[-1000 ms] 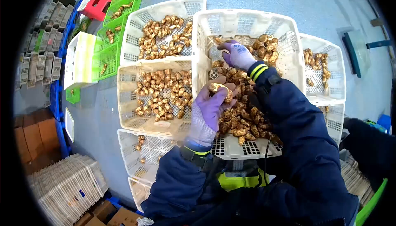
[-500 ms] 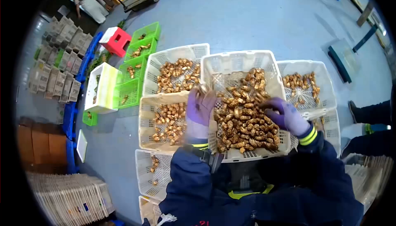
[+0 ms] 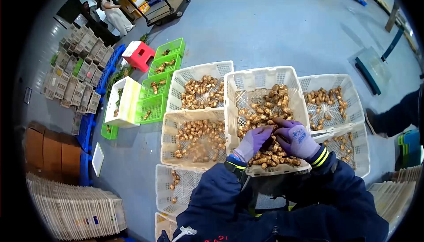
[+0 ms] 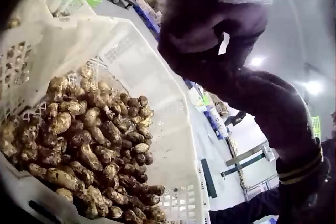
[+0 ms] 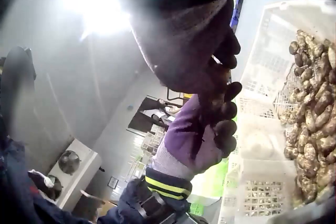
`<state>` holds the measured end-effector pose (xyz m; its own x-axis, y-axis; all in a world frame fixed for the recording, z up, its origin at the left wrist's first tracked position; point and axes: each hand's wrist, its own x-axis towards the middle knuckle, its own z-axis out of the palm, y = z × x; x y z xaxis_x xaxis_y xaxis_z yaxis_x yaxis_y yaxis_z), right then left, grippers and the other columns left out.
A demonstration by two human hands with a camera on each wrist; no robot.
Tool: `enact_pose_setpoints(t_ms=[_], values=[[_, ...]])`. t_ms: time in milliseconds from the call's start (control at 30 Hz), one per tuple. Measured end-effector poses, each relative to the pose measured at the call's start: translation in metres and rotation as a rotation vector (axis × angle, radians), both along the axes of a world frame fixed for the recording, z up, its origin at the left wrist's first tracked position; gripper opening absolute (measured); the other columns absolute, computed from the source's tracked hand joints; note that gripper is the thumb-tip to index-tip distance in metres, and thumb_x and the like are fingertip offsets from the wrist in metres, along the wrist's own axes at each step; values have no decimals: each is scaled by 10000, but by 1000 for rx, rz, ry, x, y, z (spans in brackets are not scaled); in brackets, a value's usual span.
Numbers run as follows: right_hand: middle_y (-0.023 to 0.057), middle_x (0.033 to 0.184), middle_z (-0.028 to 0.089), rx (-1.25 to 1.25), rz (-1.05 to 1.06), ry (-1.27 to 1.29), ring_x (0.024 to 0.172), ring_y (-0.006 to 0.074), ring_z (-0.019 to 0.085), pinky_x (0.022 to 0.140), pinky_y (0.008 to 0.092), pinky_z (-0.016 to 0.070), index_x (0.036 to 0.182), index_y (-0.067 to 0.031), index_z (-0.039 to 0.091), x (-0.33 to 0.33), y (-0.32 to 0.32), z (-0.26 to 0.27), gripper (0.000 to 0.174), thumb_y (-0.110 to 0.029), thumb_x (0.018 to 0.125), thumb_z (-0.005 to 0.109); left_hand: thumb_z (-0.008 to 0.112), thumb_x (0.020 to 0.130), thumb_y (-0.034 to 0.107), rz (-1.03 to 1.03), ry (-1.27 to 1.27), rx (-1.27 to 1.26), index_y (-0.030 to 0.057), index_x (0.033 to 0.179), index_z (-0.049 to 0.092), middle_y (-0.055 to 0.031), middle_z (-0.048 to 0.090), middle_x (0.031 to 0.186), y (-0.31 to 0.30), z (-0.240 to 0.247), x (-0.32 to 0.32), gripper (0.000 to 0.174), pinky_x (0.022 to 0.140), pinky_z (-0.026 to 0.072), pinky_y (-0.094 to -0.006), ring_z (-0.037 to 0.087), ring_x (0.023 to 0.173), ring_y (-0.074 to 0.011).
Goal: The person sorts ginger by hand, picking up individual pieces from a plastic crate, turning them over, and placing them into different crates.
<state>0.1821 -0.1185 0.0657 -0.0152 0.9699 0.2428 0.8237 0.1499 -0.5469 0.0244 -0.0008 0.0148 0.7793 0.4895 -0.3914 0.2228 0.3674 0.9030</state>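
Observation:
Both hands wear purple-and-grey gloves and meet over the large white crate (image 3: 260, 72), which holds a heap of brown-and-cream mushrooms (image 3: 267, 109). My left hand (image 3: 255, 141) comes in from the left with its fingers curled toward the other hand. Opposite it, my right hand (image 3: 297, 139) bends its fingers and thumb inward. Between the two hands a small tan bit of a mushroom (image 5: 224, 71) shows in the right wrist view; the gloves hide most of it. In the left wrist view the heap (image 4: 94, 145) lies below the joined hands.
Shallower white crates with mushrooms stand left (image 3: 194, 114) and right (image 3: 331, 98) of the large one. Green baskets (image 3: 150, 105), a white foam box (image 3: 123, 103) and a red stool (image 3: 140, 56) are farther left. Another person's leg (image 3: 397, 114) is at the right.
The left hand has come from the left crates back over the large crate and met the right hand, which has lifted from the heap. The head view now takes in more floor ahead.

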Motion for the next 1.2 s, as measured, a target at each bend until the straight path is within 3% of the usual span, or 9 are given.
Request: enact_pose_setpoints(t_ms=[133, 233, 300, 533, 700, 733, 800, 1000, 1200], values=[[159, 1155, 630, 123, -264, 480, 981, 242, 640, 844, 324, 506, 1068, -28, 649, 18, 8, -14, 221, -113, 871, 598, 643, 897, 84, 264, -194, 21, -19, 1180, 592, -53, 649, 951, -3, 4, 2, 306, 609, 511, -230, 602, 745, -88], [100, 1021, 648, -422, -308, 1129, 848, 146, 635, 743, 260, 513, 1181, -19, 587, 18, 8, -3, 296, -138, 910, 583, 674, 862, 37, 227, -201, -23, -29, 1211, 578, -61, 654, 1001, -9, 13, 0, 368, 633, 490, -209, 591, 775, -82], [43, 911, 628, -406, -287, 1072, 753, 90, 594, 663, 218, 496, 1230, 1, 540, 5, 7, 6, 352, -167, 925, 590, 684, 866, 69, 259, -187, 185, -14, 1227, 580, -49, 655, 974, -21, 4, 6, 385, 586, 459, -197, 551, 698, -63], [46, 909, 633, -338, -297, 1267, 791, 98, 602, 708, 222, 498, 1165, 20, 571, 14, 7, -10, 320, -128, 887, 626, 679, 888, 159, 169, -181, 13, 57, 1267, 573, 13, 613, 817, -27, 5, 5, 407, 503, 408, -198, 500, 598, -48], [50, 880, 643, -303, -264, 1403, 787, 123, 616, 734, 236, 499, 1231, 48, 547, 19, 8, 5, 380, -125, 896, 596, 408, 1020, 278, 90, -194, -110, -20, 1354, 451, -123, 634, 934, -15, 51, -7, 450, 640, 519, -247, 628, 731, -144], [46, 902, 645, -259, -204, 1182, 804, 116, 621, 760, 234, 505, 1254, 41, 540, 25, 6, -1, 396, -129, 900, 590, 411, 1015, 311, 108, -238, 39, -33, 1336, 453, -126, 645, 908, -14, 31, -6, 472, 637, 527, -257, 637, 721, -167], [56, 910, 655, -303, -244, 1365, 814, 107, 628, 773, 231, 508, 1245, 21, 562, 25, 8, -2, 383, -155, 905, 589, 428, 980, 467, 213, -223, -457, -44, 1242, 496, -156, 668, 884, -4, 20, -3, 578, 608, 549, -297, 663, 725, -232], [60, 1014, 648, -248, -173, 1271, 944, 135, 605, 844, 256, 486, 1216, 8, 600, 26, 11, -2, 347, -92, 884, 605, 435, 942, 571, -67, -127, -743, -23, 1160, 517, -178, 670, 888, 0, 16, 2, 638, 578, 551, -321, 677, 729, -243], [102, 1223, 610, -172, -110, 1182, 1147, 180, 561, 990, 296, 435, 1241, 0, 583, 25, 13, -14, 372, -73, 878, 549, 584, 933, 225, 108, -105, -224, -39, 1146, 548, -137, 671, 906, -19, 33, 2, 341, 620, 527, -276, 655, 725, -185]])
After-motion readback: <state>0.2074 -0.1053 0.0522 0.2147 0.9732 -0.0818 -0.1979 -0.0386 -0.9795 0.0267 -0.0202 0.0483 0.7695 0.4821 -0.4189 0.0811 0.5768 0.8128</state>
